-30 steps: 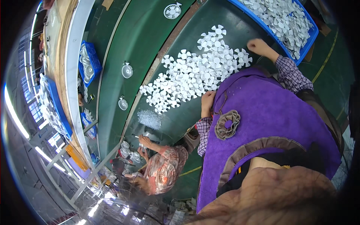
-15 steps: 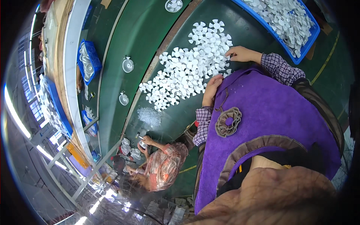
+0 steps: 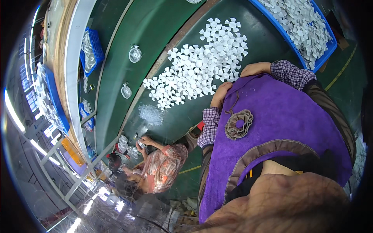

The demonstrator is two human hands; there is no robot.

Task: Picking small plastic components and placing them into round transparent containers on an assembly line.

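My left hand [image 3: 220,95] is at the near edge of the dark green table, against the front of my purple apron [image 3: 287,112]. Its fingers are bent together, and their tips are partly hidden. A little to the right, my right hand [image 3: 255,69] rests along the apron's upper edge. Its fingers curl downward, and what they hold, if anything, does not show. Just beyond both hands spreads a broad heap of white fan blades [image 3: 198,68], small plastic impellers. Neither hand touches the main heap.
A blue tray [image 3: 285,37] full of white blades stands at the far right. Fan housings [image 3: 135,54] lie on the green conveyor [image 3: 112,105] beyond the table. Small clear pieces [image 3: 151,114] are piled left of the heap. A co-worker [image 3: 163,165] handles parts at the lower left.
My right hand has drawn back from the heap's edge to the apron. My left hand has barely moved. The fan housings have shifted along the conveyor, and the view has moved slightly.
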